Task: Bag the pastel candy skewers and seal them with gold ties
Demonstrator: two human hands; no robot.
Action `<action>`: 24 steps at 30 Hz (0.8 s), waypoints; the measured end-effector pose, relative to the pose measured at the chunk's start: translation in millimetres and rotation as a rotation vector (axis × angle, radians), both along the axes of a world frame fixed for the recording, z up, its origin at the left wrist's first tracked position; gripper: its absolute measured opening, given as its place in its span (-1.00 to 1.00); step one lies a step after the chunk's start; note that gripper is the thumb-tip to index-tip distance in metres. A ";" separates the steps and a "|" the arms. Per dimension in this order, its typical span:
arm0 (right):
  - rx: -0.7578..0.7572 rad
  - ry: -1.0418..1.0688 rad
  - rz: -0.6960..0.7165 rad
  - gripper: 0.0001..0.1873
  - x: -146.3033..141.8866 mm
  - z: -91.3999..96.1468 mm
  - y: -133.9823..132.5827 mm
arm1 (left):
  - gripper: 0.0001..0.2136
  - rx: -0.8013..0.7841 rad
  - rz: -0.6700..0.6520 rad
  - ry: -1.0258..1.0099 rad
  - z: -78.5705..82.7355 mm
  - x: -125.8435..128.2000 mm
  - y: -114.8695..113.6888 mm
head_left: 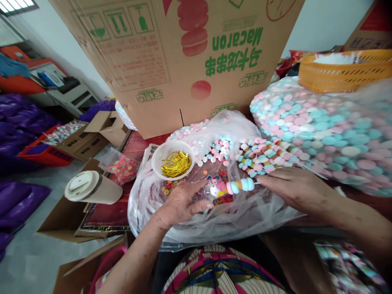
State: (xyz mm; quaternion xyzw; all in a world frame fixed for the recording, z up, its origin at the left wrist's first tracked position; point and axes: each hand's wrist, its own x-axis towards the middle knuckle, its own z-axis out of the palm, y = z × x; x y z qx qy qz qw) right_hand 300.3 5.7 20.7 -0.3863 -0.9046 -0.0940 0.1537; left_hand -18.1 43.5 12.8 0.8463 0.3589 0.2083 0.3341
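A skewer of pastel marshmallows [240, 185] lies level above the clear plastic sheet, its cartoon-printed end [216, 186] to the left. My right hand [294, 185] has its fingertips closed at the stick on the right end. By the printed end is my left hand [182, 202], its thumb and fingers apart; whether they touch it I cannot tell. Just behind is a white bowl [155, 163] with gold twist ties [176, 164]. A pile of finished-looking skewers [269, 153] lies beyond my right hand. Loose marshmallows [219, 149] and fruit-coloured ring candies [168, 187] are on the plastic.
A tall cardboard box [171, 81] stands at the back. Bulky bags of marshmallows [324, 126] sit at right under an orange basket [346, 71]. At left are a lidded cup [104, 190] and a small bag of ring candies [124, 169]. Purple sacks [18, 122] lie on the floor.
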 end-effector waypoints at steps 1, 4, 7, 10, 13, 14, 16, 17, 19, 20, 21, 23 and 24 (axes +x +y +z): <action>-0.007 0.002 0.000 -0.68 -1.5 0.0 -0.9 | -0.44 0.021 -0.007 0.063 3.7 2.7 -0.4; -0.017 -0.049 -0.011 -0.69 -10.4 3.5 -4.8 | -0.54 -0.036 -0.066 0.251 15.0 13.9 0.7; -0.010 -0.124 -0.001 -0.66 -24.1 9.9 -7.9 | -0.60 -0.281 -0.131 0.324 17.6 26.4 3.9; -0.040 -0.124 0.071 -0.66 -35.3 14.1 -6.3 | -0.60 -0.475 -0.167 0.200 8.9 38.2 3.0; -0.190 -0.080 0.122 -0.67 -38.2 13.5 -1.9 | -0.45 -0.501 -0.168 0.096 0.9 45.1 -2.1; -0.235 -0.069 0.110 -0.68 -37.2 12.6 -0.7 | -0.36 -0.478 -0.154 0.111 0.3 44.9 -3.4; -0.285 -0.060 0.075 -0.69 -33.3 10.1 0.4 | -0.21 -0.412 -0.111 0.199 2.6 40.4 -3.6; -0.291 -0.058 0.063 -0.69 -31.0 8.7 0.3 | -0.20 -0.379 -0.094 0.265 4.6 36.5 -2.6; -0.272 -0.049 0.067 -0.69 -26.9 6.4 -0.6 | -0.36 -0.343 -0.102 0.410 8.3 27.9 0.7; -0.246 -0.043 0.083 -0.69 -25.5 5.8 -1.3 | -0.47 -0.351 -0.127 0.465 9.2 24.3 2.3; -0.198 -0.036 0.102 -0.70 -24.5 5.8 -1.9 | -0.56 -0.378 -0.155 0.495 9.2 21.5 3.5; -0.056 -0.041 0.130 -0.70 -23.7 8.1 -3.0 | -0.65 -0.474 -0.209 0.458 7.1 19.2 4.0; 0.021 -0.060 0.144 -0.70 -23.6 10.2 -3.6 | -0.66 -0.537 -0.233 0.396 5.3 19.4 3.3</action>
